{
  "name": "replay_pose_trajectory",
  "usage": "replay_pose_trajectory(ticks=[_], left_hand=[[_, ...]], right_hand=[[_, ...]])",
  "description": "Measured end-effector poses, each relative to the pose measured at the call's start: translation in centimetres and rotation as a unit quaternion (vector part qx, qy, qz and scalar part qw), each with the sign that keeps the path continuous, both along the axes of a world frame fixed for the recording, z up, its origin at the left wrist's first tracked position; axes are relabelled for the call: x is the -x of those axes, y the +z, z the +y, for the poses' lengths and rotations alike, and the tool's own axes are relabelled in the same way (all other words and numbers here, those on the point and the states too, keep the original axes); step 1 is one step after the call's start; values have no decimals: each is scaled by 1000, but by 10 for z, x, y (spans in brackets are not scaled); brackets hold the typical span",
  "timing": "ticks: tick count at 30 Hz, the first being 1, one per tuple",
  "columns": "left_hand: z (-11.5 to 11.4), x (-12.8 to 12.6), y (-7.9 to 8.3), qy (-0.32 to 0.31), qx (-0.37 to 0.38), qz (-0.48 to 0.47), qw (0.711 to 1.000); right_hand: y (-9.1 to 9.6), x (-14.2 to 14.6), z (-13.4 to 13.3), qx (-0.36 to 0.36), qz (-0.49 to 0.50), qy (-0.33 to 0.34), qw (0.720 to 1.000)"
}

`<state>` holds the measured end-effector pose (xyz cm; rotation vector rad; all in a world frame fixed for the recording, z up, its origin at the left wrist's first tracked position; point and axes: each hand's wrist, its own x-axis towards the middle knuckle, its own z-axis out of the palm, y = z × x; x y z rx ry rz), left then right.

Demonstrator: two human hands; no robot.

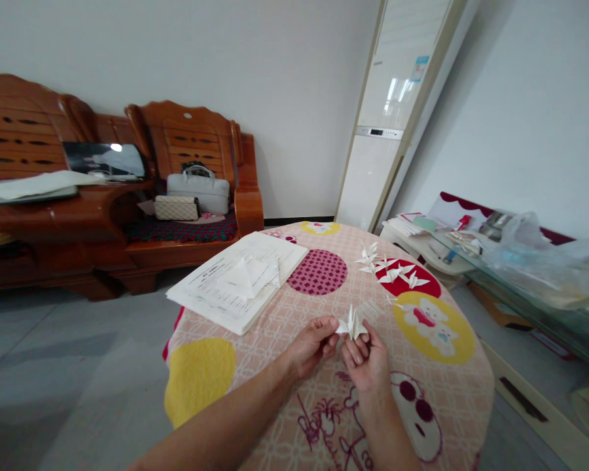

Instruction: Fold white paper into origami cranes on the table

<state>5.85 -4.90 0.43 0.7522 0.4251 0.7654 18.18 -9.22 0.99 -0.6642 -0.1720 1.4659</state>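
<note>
Here, right in front of me, the left grip (315, 341) pinches one wing of a white paper crane (352, 325), the right grip (368, 360) closes on the other, and the bird sits upright between them! Just under both grips spreads the round desk (260, 333), its cloth all patterned. Beyond them to the left lies a stack of papers (216, 307), folded paper (248, 280) on top; beyond to the right, a cluster of cranes (395, 273)! Farthest out, well past the grips on the left, a grey bag (203, 194) rests on a wooden seat (196, 144).
</note>
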Motion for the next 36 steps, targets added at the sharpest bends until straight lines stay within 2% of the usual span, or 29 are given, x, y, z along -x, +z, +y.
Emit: replay_pose_trajectory(ticks=[6, 8, 10, 12, 15, 17, 20, 23, 25, 28, 36], left_hand=[[0, 0, 1, -2, -3, 6, 1000], [2, 2, 3, 26, -24, 27, 999], [7, 6, 4, 80, -82, 73, 991], [11, 10, 4, 131, -163, 136, 968], [15, 16, 4, 171, -282, 248, 911], [13, 19, 4, 192, -350, 319, 860], [9, 19, 7, 224, -427, 381, 789], [6, 18, 10, 251, -477, 402, 740], [6, 18, 11, 263, -496, 406, 721], [5, 19, 11, 265, -515, 406, 707], [4, 18, 9, 263, -531, 399, 700]], right_hand=[[-3, -1, 1, 1, -49, 29, 998], [-3, -3, 1, 12, -77, 31, 997], [-4, -8, 2, 49, -129, -16, 990], [-5, -15, 3, 84, -202, -109, 970], [-5, -22, 2, 59, -290, -208, 932], [-3, -20, 1, 20, -335, -221, 916], [-1, -11, -1, -15, -394, -202, 897], [-2, -4, -3, -44, -437, -172, 882], [-3, -3, -4, -62, -461, -153, 872], [-7, -4, -4, -69, -475, -137, 866], [-10, -4, -3, -52, -466, -126, 874]])
